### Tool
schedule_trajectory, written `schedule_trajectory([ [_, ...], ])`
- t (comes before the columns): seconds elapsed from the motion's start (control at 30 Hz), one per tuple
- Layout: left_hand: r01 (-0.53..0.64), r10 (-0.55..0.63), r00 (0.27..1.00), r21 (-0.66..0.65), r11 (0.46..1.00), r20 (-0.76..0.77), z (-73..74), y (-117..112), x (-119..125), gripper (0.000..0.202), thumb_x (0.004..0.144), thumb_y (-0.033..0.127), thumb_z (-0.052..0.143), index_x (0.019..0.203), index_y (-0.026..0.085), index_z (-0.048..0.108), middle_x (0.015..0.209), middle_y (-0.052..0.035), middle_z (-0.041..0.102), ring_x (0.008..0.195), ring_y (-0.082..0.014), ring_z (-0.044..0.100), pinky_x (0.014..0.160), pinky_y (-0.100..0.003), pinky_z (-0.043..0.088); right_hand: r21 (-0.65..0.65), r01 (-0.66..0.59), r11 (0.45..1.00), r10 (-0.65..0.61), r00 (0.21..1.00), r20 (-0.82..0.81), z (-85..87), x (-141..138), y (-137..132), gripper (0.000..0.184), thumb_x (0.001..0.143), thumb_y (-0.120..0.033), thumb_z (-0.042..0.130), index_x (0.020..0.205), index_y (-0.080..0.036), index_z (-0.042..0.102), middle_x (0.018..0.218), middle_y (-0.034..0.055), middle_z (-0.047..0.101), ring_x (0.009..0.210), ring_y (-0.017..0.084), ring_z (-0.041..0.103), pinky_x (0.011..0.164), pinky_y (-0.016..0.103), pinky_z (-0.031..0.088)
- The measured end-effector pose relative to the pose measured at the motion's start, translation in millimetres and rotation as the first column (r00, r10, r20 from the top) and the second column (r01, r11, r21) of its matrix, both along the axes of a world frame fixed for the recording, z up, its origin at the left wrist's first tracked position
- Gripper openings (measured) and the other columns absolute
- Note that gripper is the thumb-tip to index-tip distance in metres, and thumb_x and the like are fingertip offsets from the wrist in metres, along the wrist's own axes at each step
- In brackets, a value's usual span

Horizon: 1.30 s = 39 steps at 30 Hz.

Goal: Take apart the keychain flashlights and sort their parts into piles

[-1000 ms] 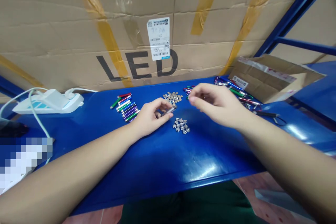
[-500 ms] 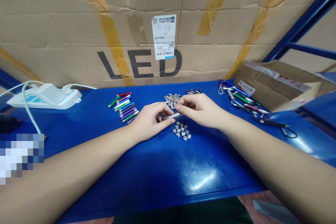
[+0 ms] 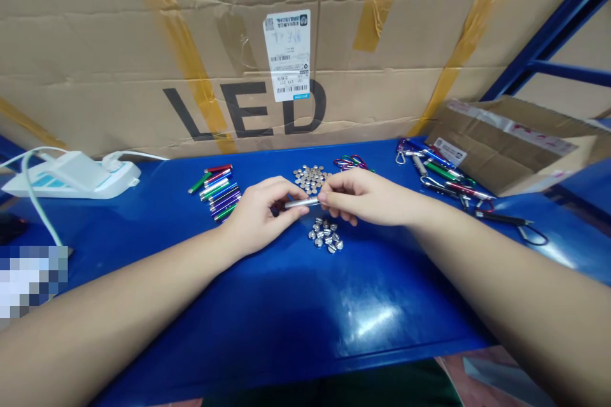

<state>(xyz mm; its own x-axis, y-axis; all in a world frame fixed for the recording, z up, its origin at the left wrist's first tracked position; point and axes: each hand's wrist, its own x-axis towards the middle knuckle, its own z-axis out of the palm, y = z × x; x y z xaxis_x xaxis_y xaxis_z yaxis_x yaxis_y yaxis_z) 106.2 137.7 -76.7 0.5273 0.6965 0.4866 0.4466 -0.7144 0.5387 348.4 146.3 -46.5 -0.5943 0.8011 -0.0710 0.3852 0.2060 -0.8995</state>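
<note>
Between my two hands lies a slim silver flashlight tube (image 3: 301, 202), held nearly level just above the table. My left hand (image 3: 262, 213) is closed round its left part, thumb along the near side. At the tube's right end, the thumb and fingertips of my right hand (image 3: 360, 197) are pinched together; any small part between them is hidden. Behind the tube is a spread of small round button cells (image 3: 310, 178). Nearer to me sits a cluster of shiny silver end caps (image 3: 326, 236). Left of my left hand, several coloured flashlight tubes (image 3: 222, 194) lie in a row.
Coloured carabiner clips (image 3: 352, 163) lie behind my right hand. Flashlights with carabiners (image 3: 443, 172) are piled at right beside an open cardboard box (image 3: 501, 146). A white power strip (image 3: 76, 175) with cables is at left. A large carton (image 3: 248, 44) stands behind the blue table (image 3: 286, 318).
The view has shifted slightly. The silver tube is more level, and my right hand's lower fingers have come down below its end. Both hands keep their hold.
</note>
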Motion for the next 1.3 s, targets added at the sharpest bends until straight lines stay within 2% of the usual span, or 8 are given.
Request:
schedule_trajectory([
  [0.33, 0.066, -0.063, 0.997, 0.049, 0.997, -0.051, 1.9, -1, -2, 0.028, 0.107, 0.032, 0.054, 0.117, 0.020, 0.076, 0.108, -0.0064, 0.081, 0.093, -0.0184, 0.075, 0.086, -0.028, 0.057, -0.302, -0.081, 0.950, -0.005, 0.962, -0.274, -5.2, -2, 3, 0.039, 0.079, -0.048, 0.085, 0.078, -0.015, 0.064, 0.062, -0.0047, 0.056, 0.048, 0.007, 0.048, 0.043, 0.021, 0.040],
  [0.53, 0.064, -0.067, 0.997, -0.117, 0.991, -0.026, 4.0, -2, 1, 0.032, 0.108, 0.035, 0.048, 0.108, 0.019, 0.075, 0.089, -0.0013, 0.077, 0.076, -0.0147, 0.069, 0.073, -0.024, 0.052, 0.099, -0.088, 0.991, 0.099, 0.989, -0.111, -6.3, 3, 5, 0.032, 0.093, -0.046, 0.070, 0.083, -0.018, 0.061, 0.067, -0.0040, 0.055, 0.054, 0.009, 0.048, 0.052, 0.024, 0.039],
  [0.67, 0.030, -0.031, 1.000, -0.245, 0.969, -0.003, 5.8, -2, 2, 0.038, 0.107, 0.042, 0.046, 0.096, 0.018, 0.073, 0.073, 0.0002, 0.068, 0.069, -0.0154, 0.063, 0.067, -0.025, 0.049, 0.553, -0.136, 0.822, 0.088, 0.990, 0.113, 0.3, 5, 2, 0.023, 0.100, -0.034, 0.060, 0.085, -0.018, 0.066, 0.077, 0.0028, 0.065, 0.071, 0.015, 0.056, 0.070, 0.029, 0.044],
  [0.8, 0.042, -0.040, 0.999, -0.325, 0.945, 0.015, 5.3, 0, 1, 0.045, 0.106, 0.050, 0.044, 0.091, 0.018, 0.071, 0.065, 0.0011, 0.061, 0.066, -0.0159, 0.059, 0.066, -0.027, 0.048, 0.686, -0.224, 0.692, 0.112, 0.973, 0.204, 3.5, 6, 0, 0.020, 0.102, -0.030, 0.058, 0.090, -0.019, 0.069, 0.085, 0.0058, 0.070, 0.077, 0.017, 0.060, 0.077, 0.031, 0.044],
  [0.93, 0.042, -0.050, 0.999, -0.289, 0.956, -0.020, 3.1, 1, 0, 0.040, 0.105, 0.048, 0.046, 0.095, 0.018, 0.071, 0.076, -0.0003, 0.069, 0.070, -0.0155, 0.062, 0.067, -0.026, 0.048, 0.573, -0.165, 0.802, 0.066, 0.980, 0.190, -0.3, 5, 1, 0.032, 0.103, -0.039, 0.055, 0.083, -0.019, 0.068, 0.076, 0.0033, 0.069, 0.070, 0.016, 0.060, 0.070, 0.030, 0.043],
  [1.07, 0.042, -0.050, 0.998, -0.219, 0.975, -0.032, 1.7, -1, 1, 0.033, 0.105, 0.043, 0.050, 0.103, 0.018, 0.071, 0.087, -0.0016, 0.075, 0.073, -0.0154, 0.065, 0.069, -0.026, 0.048, 0.247, -0.099, 0.964, 0.077, 0.992, 0.100, -6.3, 2, 4, 0.040, 0.102, -0.048, 0.055, 0.080, -0.017, 0.069, 0.075, 0.0044, 0.072, 0.068, 0.015, 0.064, 0.066, 0.028, 0.048],
  [1.2, 0.018, -0.025, 0.999, -0.159, 0.987, -0.043, 3.1, -2, 1, 0.030, 0.105, 0.040, 0.050, 0.103, 0.018, 0.070, 0.085, -0.0013, 0.074, 0.070, -0.0144, 0.063, 0.068, -0.025, 0.047, -0.057, -0.110, 0.992, 0.106, 0.992, -0.065, -7.4, 0, 6, 0.042, 0.093, -0.058, 0.067, 0.087, -0.016, 0.067, 0.074, 0.0020, 0.069, 0.056, 0.012, 0.058, 0.050, 0.024, 0.045],
  [1.3, 0.018, -0.027, 0.998, -0.144, 0.989, -0.057, 4.5, -1, 1, 0.031, 0.105, 0.041, 0.049, 0.101, 0.019, 0.070, 0.080, 0.0000, 0.072, 0.067, -0.0141, 0.061, 0.069, -0.026, 0.047, -0.088, -0.135, 0.987, 0.127, 0.988, -0.092, -6.0, 2, 6, 0.041, 0.090, -0.056, 0.073, 0.084, -0.017, 0.063, 0.070, -0.0016, 0.064, 0.050, 0.009, 0.052, 0.047, 0.023, 0.042],
])
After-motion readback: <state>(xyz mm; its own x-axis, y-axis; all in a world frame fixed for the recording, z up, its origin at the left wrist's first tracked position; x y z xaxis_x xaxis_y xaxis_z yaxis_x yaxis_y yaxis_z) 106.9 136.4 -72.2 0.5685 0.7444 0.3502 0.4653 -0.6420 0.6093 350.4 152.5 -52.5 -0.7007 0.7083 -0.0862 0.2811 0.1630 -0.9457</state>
